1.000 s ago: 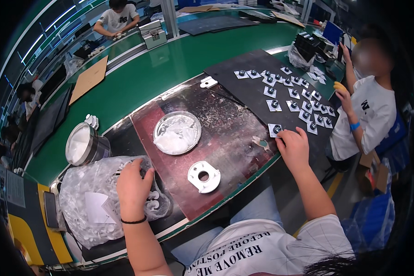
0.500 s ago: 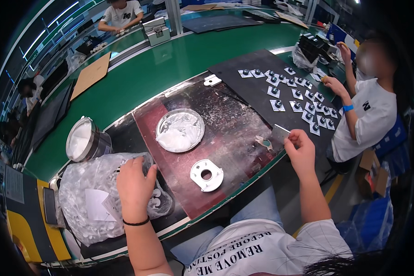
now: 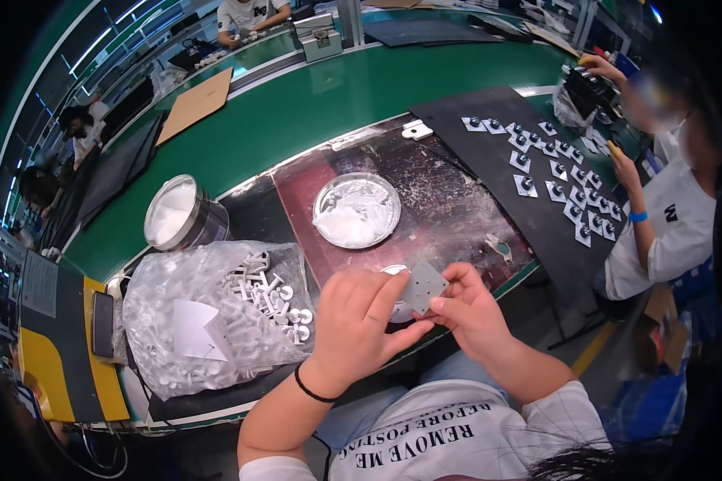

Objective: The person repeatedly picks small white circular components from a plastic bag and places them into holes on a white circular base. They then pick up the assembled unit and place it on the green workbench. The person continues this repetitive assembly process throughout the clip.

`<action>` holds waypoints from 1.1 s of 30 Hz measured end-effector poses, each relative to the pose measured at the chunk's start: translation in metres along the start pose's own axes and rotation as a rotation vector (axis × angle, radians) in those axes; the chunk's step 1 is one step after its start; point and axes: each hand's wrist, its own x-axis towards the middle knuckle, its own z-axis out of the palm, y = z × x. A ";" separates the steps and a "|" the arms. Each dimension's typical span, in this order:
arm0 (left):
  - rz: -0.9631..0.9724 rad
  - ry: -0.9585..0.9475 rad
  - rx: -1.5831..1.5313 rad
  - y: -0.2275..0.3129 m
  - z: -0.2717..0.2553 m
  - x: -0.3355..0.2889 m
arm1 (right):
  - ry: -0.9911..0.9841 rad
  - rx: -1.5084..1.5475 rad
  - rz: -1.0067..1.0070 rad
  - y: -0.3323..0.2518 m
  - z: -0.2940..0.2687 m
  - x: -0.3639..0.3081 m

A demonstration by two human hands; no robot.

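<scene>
A thin square grey metal plate (image 3: 424, 288) with small holes is tilted up between my hands. My right hand (image 3: 473, 311) pinches its right edge between thumb and fingers. My left hand (image 3: 359, 319) curls in at the plate's left edge, its thumb stretched below. Whether its fingers grip the plate or a small part is hidden. Behind and beneath both hands lies a white round fixture (image 3: 401, 313), mostly covered. Left of my left hand, an open clear plastic bag (image 3: 156, 337) holds many white stemmed parts (image 3: 265, 290) with round heads.
A round dish of white paste (image 3: 357, 210) sits beyond my hands, a metal tin (image 3: 186, 212) further left. On a black mat (image 3: 489, 180) at the right stand rows of square plates with stems (image 3: 525, 185). A co-worker (image 3: 662, 216) reaches in there. A phone (image 3: 103, 325) lies far left.
My left hand has left the plastic bag and moved right. My right hand has come left with the thin plate, now turned to show its face, and the hands meet above the fixture.
</scene>
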 end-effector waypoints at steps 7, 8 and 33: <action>-0.037 0.013 0.030 -0.001 -0.001 -0.004 | 0.000 -0.113 0.014 -0.004 0.004 0.001; -0.041 0.020 0.033 -0.002 -0.001 -0.004 | -0.003 -0.344 -0.127 -0.006 0.001 0.001; -0.279 -0.296 -0.110 -0.020 0.002 -0.012 | -0.803 -1.510 -0.701 -0.055 -0.005 0.072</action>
